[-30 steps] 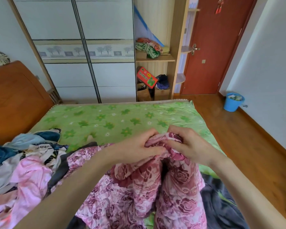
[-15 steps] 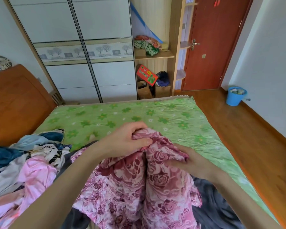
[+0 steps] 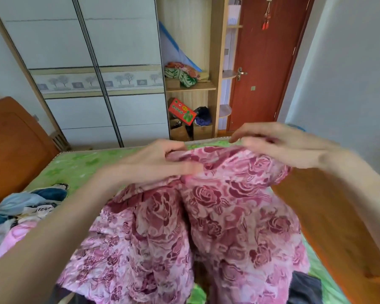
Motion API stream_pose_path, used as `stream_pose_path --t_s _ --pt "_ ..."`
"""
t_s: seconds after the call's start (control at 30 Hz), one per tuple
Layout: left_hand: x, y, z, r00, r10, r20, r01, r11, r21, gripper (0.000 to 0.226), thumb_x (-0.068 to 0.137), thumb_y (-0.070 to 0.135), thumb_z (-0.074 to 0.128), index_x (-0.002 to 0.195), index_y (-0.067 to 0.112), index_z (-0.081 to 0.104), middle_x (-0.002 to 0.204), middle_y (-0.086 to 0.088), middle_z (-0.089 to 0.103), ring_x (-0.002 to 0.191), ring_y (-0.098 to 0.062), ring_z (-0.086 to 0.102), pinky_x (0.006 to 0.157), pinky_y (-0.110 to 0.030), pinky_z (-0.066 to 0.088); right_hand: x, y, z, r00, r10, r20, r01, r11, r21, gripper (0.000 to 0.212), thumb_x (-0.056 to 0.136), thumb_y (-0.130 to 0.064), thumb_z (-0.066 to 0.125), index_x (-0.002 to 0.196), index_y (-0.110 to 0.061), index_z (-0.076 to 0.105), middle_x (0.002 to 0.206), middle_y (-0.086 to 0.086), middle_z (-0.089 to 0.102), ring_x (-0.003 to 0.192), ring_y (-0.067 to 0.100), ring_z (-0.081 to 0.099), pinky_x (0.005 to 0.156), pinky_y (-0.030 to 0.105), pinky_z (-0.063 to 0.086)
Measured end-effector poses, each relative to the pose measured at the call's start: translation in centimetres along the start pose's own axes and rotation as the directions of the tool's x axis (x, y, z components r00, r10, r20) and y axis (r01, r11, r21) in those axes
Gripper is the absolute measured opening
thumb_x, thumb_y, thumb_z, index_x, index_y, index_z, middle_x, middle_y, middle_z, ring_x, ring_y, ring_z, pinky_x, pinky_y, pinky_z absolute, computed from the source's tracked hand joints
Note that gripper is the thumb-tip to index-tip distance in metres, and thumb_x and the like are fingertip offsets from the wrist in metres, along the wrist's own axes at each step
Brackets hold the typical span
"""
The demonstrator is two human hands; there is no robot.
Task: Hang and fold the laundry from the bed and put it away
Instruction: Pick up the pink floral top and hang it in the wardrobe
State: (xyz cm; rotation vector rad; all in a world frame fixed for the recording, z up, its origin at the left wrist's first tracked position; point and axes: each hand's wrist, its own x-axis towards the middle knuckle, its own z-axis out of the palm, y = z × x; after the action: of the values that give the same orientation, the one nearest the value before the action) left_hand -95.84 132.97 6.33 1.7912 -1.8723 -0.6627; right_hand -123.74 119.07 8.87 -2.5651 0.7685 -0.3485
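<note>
Your left hand (image 3: 160, 163) pinches the top edge of the pink rose-print garment (image 3: 206, 216), lifted above the bed (image 3: 79, 165). Your right hand (image 3: 281, 145) sits blurred on that edge farther right; you cannot tell whether its grip is clenched. A laundry pile (image 3: 20, 218) lies near left. On the far shelf (image 3: 191, 87), folded bedding (image 3: 182, 73); below, a red box (image 3: 181, 111).

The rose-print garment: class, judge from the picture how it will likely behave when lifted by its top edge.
The garment is probably floppy: it sags in soft folds below the left hand and right hand gripping its top edge. It seems light, since fingertips alone bear it. It will likely bunch unless spread flat on the bed.
</note>
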Motion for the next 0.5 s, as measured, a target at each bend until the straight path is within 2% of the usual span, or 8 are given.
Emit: stream_pose_path --t_s 0.07,0.1,0.13,0.17,0.23,0.3,0.4,0.5 --pt "0.7 1.7 -0.2 0.998 0.037 -0.042 -0.037 0.999 -0.005 0.066 0.082 0.082 0.06 0.1 0.02 0.072 0.086 0.009 0.074 0.072 0.0 0.066 0.07 -0.023 0.048 -0.7 -0.4 -2.2 0.996 0.058 -0.069 -0.06 0.998 -0.026 0.078 0.089 -0.092 0.013 0.124 -0.047 0.066 0.13 -0.022 0.066 0.121 0.003 0.059 0.11 0.037 0.042" --pt "1.0 2.4 -0.1 0.996 0.075 -0.055 -0.077 0.996 -0.037 0.059 0.089 0.07 0.064 0.096 0.012 0.071 0.075 0.006 0.07 0.064 0.003 0.061 0.064 -0.018 0.043 -1.3 -0.5 -2.8 0.994 0.049 -0.094 -0.053 0.998 -0.038 0.072 0.094 -0.087 0.014 0.114 -0.045 0.07 0.119 -0.026 0.068 0.112 0.0 0.061 0.103 0.029 0.044" --pt "1.4 3.1 0.0 0.992 0.106 -0.07 -0.111 0.991 -0.077 0.051 0.094 0.053 0.068 0.091 0.002 0.068 0.065 0.006 0.061 0.056 0.003 0.054 0.059 -0.016 0.038 -1.9 -0.5 -3.0 0.993 0.013 -0.115 -0.018 0.999 -0.048 0.061 0.098 -0.079 0.022 0.101 -0.042 0.071 0.103 -0.028 0.069 0.1 -0.003 0.063 0.09 0.02 0.044" --pt "1.7 3.6 0.1 0.989 0.12 -0.092 -0.13 0.985 -0.117 0.043 0.097 0.036 0.07 0.089 -0.005 0.065 0.058 0.008 0.054 0.051 0.004 0.049 0.055 -0.015 0.036 -2.5 -0.4 -2.9 0.99 -0.026 -0.139 0.019 0.998 -0.052 0.051 0.1 -0.071 0.032 0.091 -0.038 0.07 0.091 -0.026 0.068 0.09 -0.001 0.063 0.078 0.018 0.043" --pt "2.2 3.8 0.7 0.986 0.09 -0.139 -0.112 0.981 -0.158 0.034 0.102 0.017 0.065 0.087 -0.013 0.059 0.048 0.011 0.049 0.042 0.004 0.045 0.049 -0.012 0.034 -3.5 0.7 -2.2 0.977 -0.101 -0.188 0.093 0.994 -0.052 0.041 0.101 -0.058 0.046 0.09 -0.026 0.07 0.086 -0.013 0.067 0.084 0.01 0.064 0.073 0.029 0.046" --pt "2.5 3.7 2.1 0.987 0.061 -0.15 -0.088 0.979 -0.183 0.036 0.106 0.02 0.06 0.089 -0.012 0.059 0.049 0.003 0.056 0.044 -0.006 0.052 0.051 -0.02 0.039 -4.1 2.7 -1.1 0.97 -0.124 -0.21 0.12 0.992 -0.032 0.038 0.104 -0.052 0.05 0.092 -0.022 0.069 0.085 -0.008 0.065 0.081 0.015 0.064 0.075 0.037 0.048" --pt "3.1 3.8 4.8 0.992 0.02 -0.126 -0.052 0.965 -0.258 0.041 0.107 0.031 0.057 0.09 -0.006 0.064 0.08 -0.026 0.072 0.066 -0.038 0.069 0.062 -0.046 0.051 -4.3 5.6 1.1 0.973 -0.044 -0.225 0.056 0.997 0.048 0.038 0.105 -0.057 0.048 0.1 -0.024 0.067 0.085 -0.006 0.065 0.078 0.015 0.062 0.078 0.047 0.051" --pt "3.7 4.4 7.9 0.99 -0.05 -0.135 0.005 0.949 -0.316 0.038 0.108 0.025 0.054 0.086 -0.004 0.064 0.075 -0.027 0.066 0.061 -0.032 0.062 0.064 -0.044 0.05 -4.5 7.4 3.1 0.973 0.041 -0.227 -0.019 0.995 0.099 0.026 0.101 -0.05 0.054 0.119 -0.034 0.065 0.104 -0.006 0.068 0.09 0.011 0.064 0.083 0.044 0.055"
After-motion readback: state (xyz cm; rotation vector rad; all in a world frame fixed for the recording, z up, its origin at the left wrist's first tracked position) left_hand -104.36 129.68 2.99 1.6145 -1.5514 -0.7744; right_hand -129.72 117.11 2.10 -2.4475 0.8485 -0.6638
